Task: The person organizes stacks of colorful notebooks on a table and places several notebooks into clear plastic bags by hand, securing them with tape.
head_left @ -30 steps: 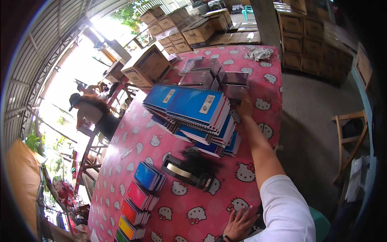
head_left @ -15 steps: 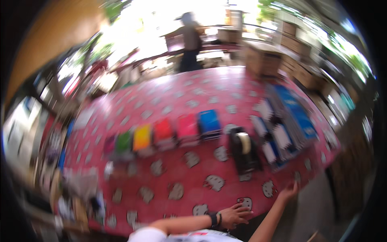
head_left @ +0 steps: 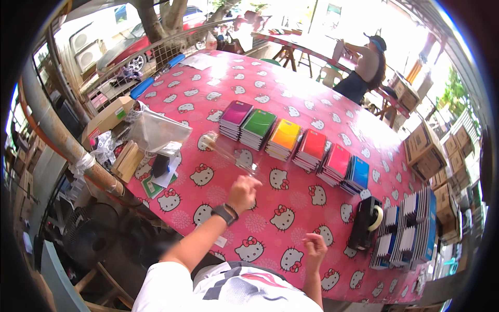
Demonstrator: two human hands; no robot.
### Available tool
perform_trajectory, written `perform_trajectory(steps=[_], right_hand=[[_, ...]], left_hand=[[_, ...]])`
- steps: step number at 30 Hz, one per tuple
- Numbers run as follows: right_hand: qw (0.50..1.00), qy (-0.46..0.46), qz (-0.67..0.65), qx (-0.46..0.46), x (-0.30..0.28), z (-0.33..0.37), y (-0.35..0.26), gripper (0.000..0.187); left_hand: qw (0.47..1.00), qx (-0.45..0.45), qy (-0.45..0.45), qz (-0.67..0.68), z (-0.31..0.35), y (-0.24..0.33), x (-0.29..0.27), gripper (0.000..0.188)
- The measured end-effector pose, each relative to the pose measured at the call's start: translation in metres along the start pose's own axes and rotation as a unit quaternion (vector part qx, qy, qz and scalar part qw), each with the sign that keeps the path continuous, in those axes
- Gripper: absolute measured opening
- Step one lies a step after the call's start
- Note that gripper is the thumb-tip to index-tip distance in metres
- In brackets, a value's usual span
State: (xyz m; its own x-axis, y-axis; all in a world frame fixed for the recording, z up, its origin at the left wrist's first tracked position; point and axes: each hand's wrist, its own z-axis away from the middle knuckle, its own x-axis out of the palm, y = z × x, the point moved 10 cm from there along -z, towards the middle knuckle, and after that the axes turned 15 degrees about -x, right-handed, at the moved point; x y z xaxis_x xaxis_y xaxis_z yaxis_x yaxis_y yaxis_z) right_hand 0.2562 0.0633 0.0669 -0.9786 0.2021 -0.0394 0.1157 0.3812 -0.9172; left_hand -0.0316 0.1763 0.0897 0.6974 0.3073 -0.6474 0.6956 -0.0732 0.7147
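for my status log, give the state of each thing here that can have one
clear plastic: lying on the table
left hand: fingers partly curled, near that plastic, contact unclear
right hand: loosely curled, nothing visible in it
small notebooks: closed, six stacks in a row
tape dispenser: loaded with a tape roll
large notebooks: closed, piled in stacks
fan: too dark to tell if running

Rusty round metal pole (head_left: 54, 125) at left; shiny red car (head_left: 122, 51) behind thick brown tree trunks (head_left: 175, 15); daylight (head_left: 390, 21) outside (totally blown out)
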Motion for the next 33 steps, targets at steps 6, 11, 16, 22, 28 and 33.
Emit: perform_trajectory(steps=[6,11,16,22,28,33], right_hand=[[0.952,-0.277,0.061,-0.116,0.122,-0.031,-0.022,0.012],[0.981,-0.156,-0.080,0.085,0.112,-0.065,0.007,0.012],[0.889,-0.108,-0.276,0.350,0.144,-0.065,0.037,0.016],[0.955,-0.140,-0.152,0.214,0.130,-0.056,0.047,0.014],[0.979,-0.200,0.031,-0.016,0.143,-0.033,0.006,0.017],[0.940,-0.333,0.046,0.054,0.173,0.001,0.006,0.020]], left_hand=[[0.956,0.044,0.177,-0.229,-0.073,-0.068,-0.023,0.011],[0.988,0.074,0.092,0.099,-0.069,-0.019,-0.039,0.007],[0.979,0.134,0.091,0.125,0.033,0.021,-0.054,0.011],[0.990,0.067,-0.017,0.121,0.077,0.011,-0.025,0.016],[0.704,-0.384,-0.191,0.565,0.090,-0.046,0.022,0.043],[0.790,-0.340,-0.205,0.466,0.089,-0.049,0.032,0.029]])
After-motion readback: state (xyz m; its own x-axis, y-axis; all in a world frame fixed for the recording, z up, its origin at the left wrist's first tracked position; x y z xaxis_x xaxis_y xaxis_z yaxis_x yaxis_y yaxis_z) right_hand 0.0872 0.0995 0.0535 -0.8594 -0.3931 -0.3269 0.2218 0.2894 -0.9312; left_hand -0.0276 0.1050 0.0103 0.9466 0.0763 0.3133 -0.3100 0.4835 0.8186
